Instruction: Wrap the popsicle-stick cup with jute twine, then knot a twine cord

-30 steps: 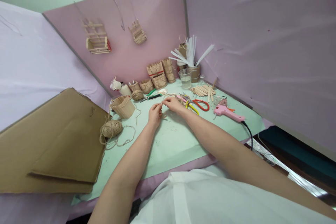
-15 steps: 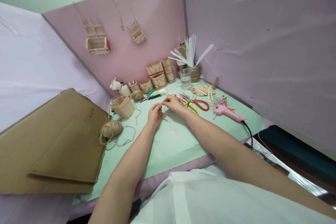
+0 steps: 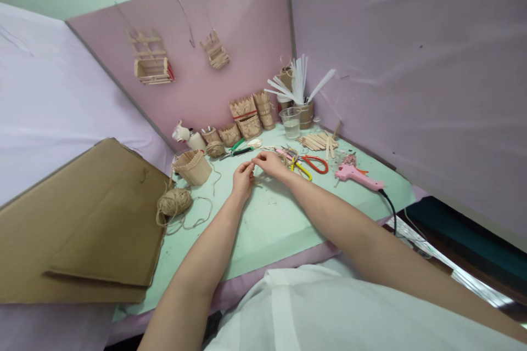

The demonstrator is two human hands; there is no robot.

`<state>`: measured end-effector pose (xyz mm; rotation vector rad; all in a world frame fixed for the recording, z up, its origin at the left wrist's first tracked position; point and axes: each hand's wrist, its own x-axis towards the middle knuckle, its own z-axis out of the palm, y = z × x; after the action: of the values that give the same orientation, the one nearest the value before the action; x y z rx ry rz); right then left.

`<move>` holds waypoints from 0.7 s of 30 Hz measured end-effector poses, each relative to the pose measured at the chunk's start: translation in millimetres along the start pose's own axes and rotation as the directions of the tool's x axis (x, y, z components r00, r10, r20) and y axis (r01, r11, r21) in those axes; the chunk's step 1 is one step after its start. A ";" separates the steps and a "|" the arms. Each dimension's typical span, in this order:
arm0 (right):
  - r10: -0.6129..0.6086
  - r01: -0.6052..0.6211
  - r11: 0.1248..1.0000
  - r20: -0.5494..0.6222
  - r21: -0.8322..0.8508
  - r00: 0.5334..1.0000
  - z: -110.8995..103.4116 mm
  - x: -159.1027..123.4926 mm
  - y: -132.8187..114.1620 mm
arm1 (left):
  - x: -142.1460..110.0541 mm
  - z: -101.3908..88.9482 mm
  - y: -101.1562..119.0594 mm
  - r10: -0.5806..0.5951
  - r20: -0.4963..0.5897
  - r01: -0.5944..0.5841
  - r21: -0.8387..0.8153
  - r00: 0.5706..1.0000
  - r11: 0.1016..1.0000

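Note:
Above the middle of the table, my left hand (image 3: 244,177) and my right hand (image 3: 267,163) meet at the fingertips, both pinched closed. Whatever they pinch is too small to make out. Behind them lie pliers with green and black handles (image 3: 242,152). To the right of my right hand are scissors with red handles (image 3: 316,164) and yellow-handled scissors (image 3: 302,170), among some loose twine. A wooden-stick basket (image 3: 193,168) stands left of my left hand, with a ball of twine (image 3: 175,202) in front of it.
A pink glue gun (image 3: 360,176) lies at the right, its black cord running off the edge. Wooden sticks (image 3: 318,141) are heaped near a plastic cup of liquid (image 3: 292,125). Several small stick baskets (image 3: 249,127) line the back wall. Cardboard sheets (image 3: 102,219) lean at the left.
My hands have barely moved; the fingertips come slightly closer together, with the right hand shifting a little left. Everything else stays as it was.

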<state>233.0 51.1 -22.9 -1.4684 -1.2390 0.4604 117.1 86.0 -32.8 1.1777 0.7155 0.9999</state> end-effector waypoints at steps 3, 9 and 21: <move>-0.018 0.017 1.000 -0.004 -0.016 1.000 -0.2 0.9 2.1 | -0.4 0.2 -0.6 0.002 -0.001 -0.002 0.006 1.000 1.000; -0.036 0.035 0.996 -0.016 -0.086 0.999 -1.1 -0.8 0.3 | -0.3 0.6 0.3 -0.008 -0.010 0.008 0.008 1.000 1.000; -0.182 0.178 0.972 -0.011 -0.150 0.983 0.2 -6.6 -5.3 | 6.2 -1.9 -1.7 -0.045 -0.056 0.042 -0.056 0.997 0.998</move>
<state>228.1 44.6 -20.4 -1.4645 -1.3967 0.2311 118.3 92.4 -34.6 1.0856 0.7521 1.0142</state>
